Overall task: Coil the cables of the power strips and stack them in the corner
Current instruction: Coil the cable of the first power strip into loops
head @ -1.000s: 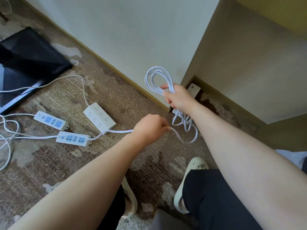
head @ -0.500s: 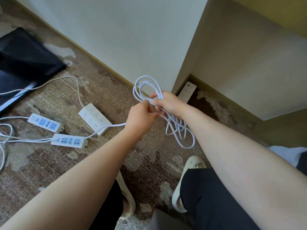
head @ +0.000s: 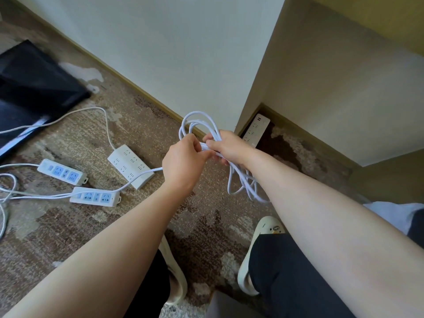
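Your right hand (head: 229, 146) grips one white cable coil (head: 202, 125) while your left hand (head: 183, 164) pinches its strand, with three power strips (head: 130, 166) left of the coil and one strip (head: 255, 130) right of it in the corner.

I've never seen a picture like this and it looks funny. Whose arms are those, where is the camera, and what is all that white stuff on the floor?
The camera sits on a person's head and looks down, so you see their own two arms reaching out. The right hand grips a bundle of white cable loops. The left hand holds the loose part of the same cable and brings it up to the bundle, fingers curled round it. That cable runs off left across the carpet, past a wide white power strip. Two smaller strips with blue sockets lie further left. Another strip already lies in the corner by the wall. At the bottom you see the person's slippers.
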Action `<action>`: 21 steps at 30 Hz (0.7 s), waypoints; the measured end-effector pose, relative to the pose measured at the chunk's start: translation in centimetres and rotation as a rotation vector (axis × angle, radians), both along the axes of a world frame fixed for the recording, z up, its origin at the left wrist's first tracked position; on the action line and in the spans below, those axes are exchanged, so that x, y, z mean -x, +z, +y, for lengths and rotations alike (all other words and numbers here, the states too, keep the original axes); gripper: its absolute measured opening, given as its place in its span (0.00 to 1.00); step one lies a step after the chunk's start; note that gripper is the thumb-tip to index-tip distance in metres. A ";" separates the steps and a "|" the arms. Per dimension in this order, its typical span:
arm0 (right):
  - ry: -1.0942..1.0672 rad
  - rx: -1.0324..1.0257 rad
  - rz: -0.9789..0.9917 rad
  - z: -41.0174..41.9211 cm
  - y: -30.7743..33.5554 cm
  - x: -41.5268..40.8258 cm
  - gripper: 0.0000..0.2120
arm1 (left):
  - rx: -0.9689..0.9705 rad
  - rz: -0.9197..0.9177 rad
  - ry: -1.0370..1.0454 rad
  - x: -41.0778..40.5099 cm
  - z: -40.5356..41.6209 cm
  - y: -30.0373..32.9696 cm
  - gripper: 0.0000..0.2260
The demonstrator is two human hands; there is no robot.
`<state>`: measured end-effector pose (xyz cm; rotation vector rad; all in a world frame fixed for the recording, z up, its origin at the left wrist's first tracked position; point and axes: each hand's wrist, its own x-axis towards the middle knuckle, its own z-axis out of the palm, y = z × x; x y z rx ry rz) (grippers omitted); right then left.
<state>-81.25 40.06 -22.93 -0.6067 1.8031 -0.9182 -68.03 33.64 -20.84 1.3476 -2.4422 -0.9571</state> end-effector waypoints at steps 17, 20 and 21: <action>0.106 0.025 0.146 0.1 0.4 0.8 0.25 | -0.564 0.094 -0.087 -1.6 -5.0 0.4 0.13; 0.148 0.054 0.141 0.6 1.5 0.8 0.27 | -0.733 0.196 -0.129 -1.8 -5.6 0.7 0.12; 0.148 0.067 0.125 0.6 1.8 0.8 0.27 | -0.748 0.221 -0.124 -1.8 -5.7 0.9 0.13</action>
